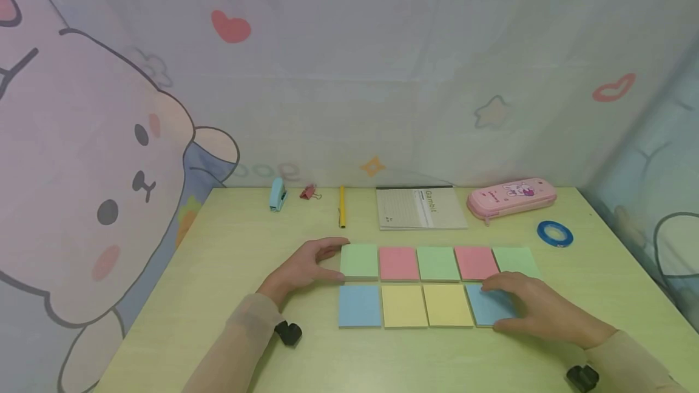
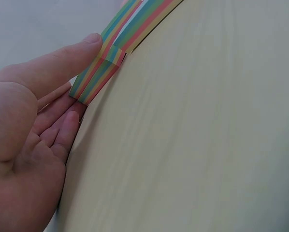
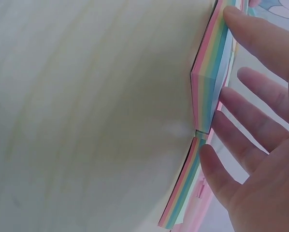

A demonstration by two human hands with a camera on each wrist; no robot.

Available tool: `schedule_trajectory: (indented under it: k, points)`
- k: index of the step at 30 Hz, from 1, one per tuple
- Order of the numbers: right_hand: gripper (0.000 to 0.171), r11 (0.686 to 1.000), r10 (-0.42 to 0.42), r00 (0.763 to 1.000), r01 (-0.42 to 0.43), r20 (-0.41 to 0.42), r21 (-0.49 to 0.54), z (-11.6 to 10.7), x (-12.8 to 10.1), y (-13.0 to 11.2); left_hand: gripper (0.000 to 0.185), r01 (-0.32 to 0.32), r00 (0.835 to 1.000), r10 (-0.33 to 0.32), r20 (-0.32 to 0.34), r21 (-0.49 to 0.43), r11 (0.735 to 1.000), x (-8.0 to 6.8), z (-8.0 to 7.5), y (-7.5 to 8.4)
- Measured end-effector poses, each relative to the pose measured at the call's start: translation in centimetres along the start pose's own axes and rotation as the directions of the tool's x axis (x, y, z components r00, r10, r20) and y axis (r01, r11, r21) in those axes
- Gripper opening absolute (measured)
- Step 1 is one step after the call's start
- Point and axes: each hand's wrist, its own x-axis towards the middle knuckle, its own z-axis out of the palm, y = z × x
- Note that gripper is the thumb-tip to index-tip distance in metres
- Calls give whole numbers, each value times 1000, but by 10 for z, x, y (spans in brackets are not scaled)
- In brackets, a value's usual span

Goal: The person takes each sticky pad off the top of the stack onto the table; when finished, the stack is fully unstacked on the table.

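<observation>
Sticky note pads lie flat in two rows on the table. The far row runs green (image 1: 358,261), pink (image 1: 398,263), green, pink, green; the near row runs blue (image 1: 359,306), yellow (image 1: 404,306), yellow, blue. My left hand (image 1: 306,265) is at the left end of the far row, thumb and fingertips touching the left side of the green pad, whose striped edge (image 2: 98,79) shows in the left wrist view. My right hand (image 1: 537,308) holds the right-hand blue pad (image 1: 488,304) between thumb and fingers, partly covering it. Its rainbow-striped side (image 3: 207,79) shows in the right wrist view.
Along the table's back edge lie a light-blue stapler (image 1: 278,194), a red binder clip (image 1: 310,192), a yellow pen (image 1: 342,206), a notebook (image 1: 420,208) and a pink pencil case (image 1: 512,198). A roll of blue tape (image 1: 554,225) lies at the right. A printed cloth (image 1: 349,77) hangs behind.
</observation>
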Motion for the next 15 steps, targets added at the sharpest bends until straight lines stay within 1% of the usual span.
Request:
schedule_trajectory:
  k: [3, 6, 8, 10, 12, 15]
  points:
    - [55, 1000, -2, 1000, 2, 5, -12, -2, 2, -2, 79, -2, 1000, 2, 3, 6, 1000, 1, -1, -1]
    - [51, 1000, -20, 999, 19, -29, -19, -4, 7, -5, 80, -4, 1000, 4, 3, 4, 1000, 2, -1, -3]
    - [50, 1000, -31, 998, 31, -61, 3, -6, 14, -8, 80, -8, 1000, 8, 2, 3, 1000, 2, -1, -3]
    - [49, 999, -23, 996, 26, -85, 40, -9, 23, -13, 80, -13, 1000, 13, 1, 0, 1000, 2, -1, -4]
    - [49, 995, 10, 996, -2, -86, 95, -11, 34, -19, 81, -20, 1000, 20, 2, 2, 1000, 2, 0, -4]
    - [51, 984, 80, 993, -65, -82, 168, -10, 55, -28, 82, -31, 1000, 31, 3, 6, 1000, 3, 0, -4]
